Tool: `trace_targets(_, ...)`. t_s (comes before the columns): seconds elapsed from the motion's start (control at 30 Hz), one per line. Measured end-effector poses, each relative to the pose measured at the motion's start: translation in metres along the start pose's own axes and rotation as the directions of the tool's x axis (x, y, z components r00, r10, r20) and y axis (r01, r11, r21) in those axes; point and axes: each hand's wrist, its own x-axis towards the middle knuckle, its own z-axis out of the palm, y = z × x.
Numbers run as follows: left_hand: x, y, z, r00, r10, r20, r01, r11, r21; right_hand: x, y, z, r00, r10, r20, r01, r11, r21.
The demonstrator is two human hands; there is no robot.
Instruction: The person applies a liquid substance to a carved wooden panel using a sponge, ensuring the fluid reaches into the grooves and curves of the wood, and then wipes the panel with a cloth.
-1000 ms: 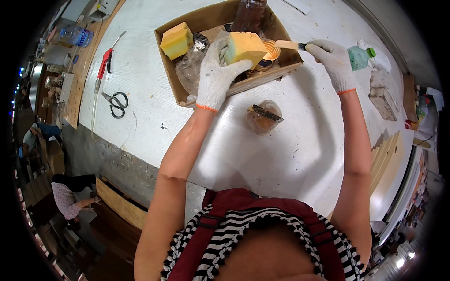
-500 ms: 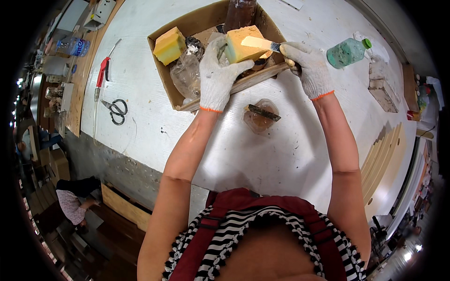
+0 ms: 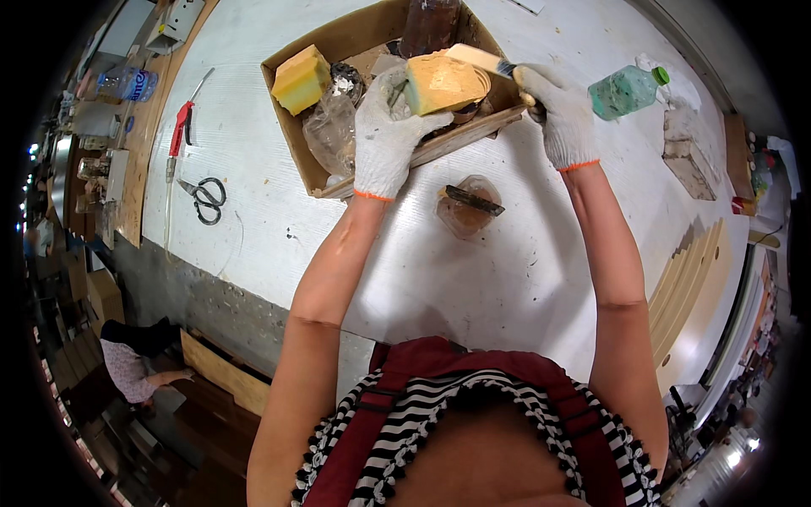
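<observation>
In my gloved left hand [image 3: 387, 135], closed around its left side, is a yellow sponge-like block [image 3: 443, 84] with a rough top face, held over the front of a cardboard box [image 3: 291, 139]. My gloved right hand [image 3: 559, 118] grips the dark handle of a flat scraper [image 3: 480, 58], whose pale blade reaches over the block's far edge. Whether blade and block touch, I cannot tell. Inside the box are a second yellow block [image 3: 302, 80], crumpled clear plastic [image 3: 331, 133] and a dark brown container [image 3: 429, 29]. The block hides part of the box's contents.
Nearer me stands a small clear container [image 3: 465, 221] with a dark stick across it. Scissors [image 3: 203, 200] and a red-handled tool [image 3: 179, 127] lie left; a green bottle [image 3: 625, 93], a whitish block [image 3: 690, 156] and wooden boards [image 3: 693, 287] are right. A person [image 3: 135, 367] is lower left.
The scraper blade has moved from across the block's top to its far edge, its angle changed. My right hand has shifted slightly, and more of the block's top face shows.
</observation>
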Motion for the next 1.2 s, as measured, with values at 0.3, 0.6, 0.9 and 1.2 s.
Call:
trace_targets(0.3,-0.002,0.010,0.004,0.989,-0.147,0.008,0.147,0.983,-0.108,-0.027,0.007,0.001,0.342,-0.746,0.572,0.787,-0.105,-0.608)
trace_targets(0.6,0.001,0.009,0.000,0.988,-0.084,-0.128,0.044,0.958,-0.284,-0.005,-0.003,-0.028,0.784,-0.573,0.241,0.564,0.492,-0.664)
trace_targets(0.9,0.004,-0.001,0.003,0.984,-0.068,-0.166,0.029,0.974,-0.224,0.073,0.014,0.034,0.808,-0.095,0.581,0.557,-0.196,-0.807)
trace_targets(1.2,0.005,-0.003,0.001,0.990,-0.037,-0.135,0.015,0.987,-0.158,0.080,0.004,0.016,0.871,0.102,0.480,0.431,0.309,-0.848)
